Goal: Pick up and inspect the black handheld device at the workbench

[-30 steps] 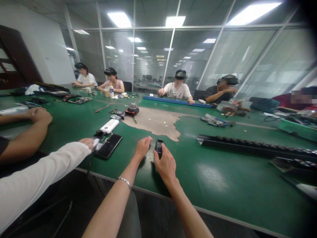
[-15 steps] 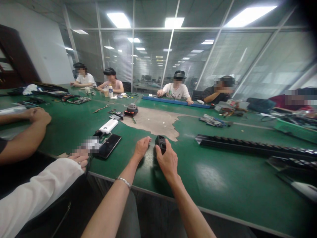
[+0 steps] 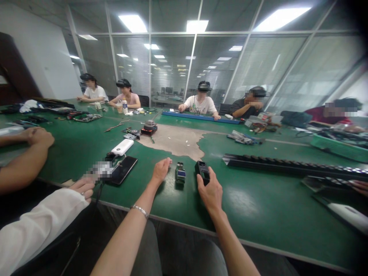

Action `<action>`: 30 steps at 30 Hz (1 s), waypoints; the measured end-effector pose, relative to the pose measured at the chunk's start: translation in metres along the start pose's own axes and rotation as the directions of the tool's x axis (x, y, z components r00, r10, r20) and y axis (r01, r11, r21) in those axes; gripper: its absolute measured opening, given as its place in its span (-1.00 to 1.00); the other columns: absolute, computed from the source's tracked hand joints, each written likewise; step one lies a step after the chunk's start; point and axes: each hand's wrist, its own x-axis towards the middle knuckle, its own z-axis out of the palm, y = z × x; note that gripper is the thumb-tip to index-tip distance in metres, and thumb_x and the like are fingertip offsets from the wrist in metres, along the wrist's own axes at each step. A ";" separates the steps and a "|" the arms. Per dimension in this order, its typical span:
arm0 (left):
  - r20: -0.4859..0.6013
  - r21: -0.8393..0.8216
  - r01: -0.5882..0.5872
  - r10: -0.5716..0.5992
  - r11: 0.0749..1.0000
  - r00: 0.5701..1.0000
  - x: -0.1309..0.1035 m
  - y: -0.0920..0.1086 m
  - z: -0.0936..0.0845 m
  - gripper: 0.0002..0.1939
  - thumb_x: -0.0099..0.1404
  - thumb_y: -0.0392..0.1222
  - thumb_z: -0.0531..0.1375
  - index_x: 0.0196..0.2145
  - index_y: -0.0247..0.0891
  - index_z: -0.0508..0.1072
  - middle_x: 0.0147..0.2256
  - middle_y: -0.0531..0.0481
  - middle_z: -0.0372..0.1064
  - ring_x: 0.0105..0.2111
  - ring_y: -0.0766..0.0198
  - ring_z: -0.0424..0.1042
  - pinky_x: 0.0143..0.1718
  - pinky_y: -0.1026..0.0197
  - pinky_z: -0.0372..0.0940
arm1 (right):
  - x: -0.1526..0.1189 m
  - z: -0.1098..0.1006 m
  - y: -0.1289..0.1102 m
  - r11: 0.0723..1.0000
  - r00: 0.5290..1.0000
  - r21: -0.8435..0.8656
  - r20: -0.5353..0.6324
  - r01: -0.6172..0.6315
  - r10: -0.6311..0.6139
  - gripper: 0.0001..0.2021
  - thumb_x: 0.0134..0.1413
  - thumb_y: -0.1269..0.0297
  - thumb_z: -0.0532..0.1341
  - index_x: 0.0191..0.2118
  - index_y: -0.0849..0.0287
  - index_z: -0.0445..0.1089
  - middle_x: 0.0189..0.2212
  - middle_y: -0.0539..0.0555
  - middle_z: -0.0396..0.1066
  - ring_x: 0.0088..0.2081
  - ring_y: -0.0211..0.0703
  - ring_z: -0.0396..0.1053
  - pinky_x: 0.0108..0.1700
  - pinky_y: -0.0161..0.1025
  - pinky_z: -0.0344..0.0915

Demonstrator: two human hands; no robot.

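- Head view: green desk [image 3: 267, 214], two bare hands reaching over its near edge.
- Right hand [image 3: 211, 189]: thumb and fingers closed around a black case [image 3: 202, 172], held at the desk.
- Circuit board [image 3: 180, 174] with a small blue screen lies on the desk between the two hands, touching neither.
- Left hand [image 3: 161, 170]: fingers close together, loosely curled, just left of the board; cannot tell whether anything is pinched at the tips. Silvery bracelet [image 3: 140, 210] at that wrist.
- Further left: dark phone [image 3: 124, 170] lying flat, white power bank [image 3: 122, 147] just beyond it. A neighbour's white sleeve [image 3: 43, 218] reaches in near both.
- Beyond the hands: bare brown patch [image 3: 175, 140] in the green.
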 end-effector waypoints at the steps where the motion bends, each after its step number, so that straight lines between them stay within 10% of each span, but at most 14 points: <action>1: 0.003 -0.001 0.000 0.000 1.000 1.000 0.000 0.001 0.000 -0.45 0.39 0.14 -0.12 -0.14 -0.25 0.54 -0.16 -0.13 0.53 -0.23 0.20 0.51 -0.19 0.20 0.37 | -0.002 0.001 0.003 1.000 1.000 -0.003 0.006 -0.001 0.001 -0.38 0.14 0.04 0.07 0.24 0.29 0.11 0.11 0.30 0.30 0.06 0.11 0.33 0.07 -0.02 0.24; 30: 0.009 0.012 -0.007 0.007 1.000 1.000 -0.002 0.003 0.000 -0.44 0.39 0.12 -0.13 -0.13 -0.27 0.54 -0.17 -0.13 0.53 -0.23 0.21 0.51 -0.18 0.19 0.38 | -0.016 0.005 0.004 0.999 0.999 0.005 -0.001 0.050 -0.050 -0.29 0.17 -0.06 0.04 0.28 0.34 0.01 0.18 0.36 0.17 0.17 0.09 0.19 0.17 0.01 0.13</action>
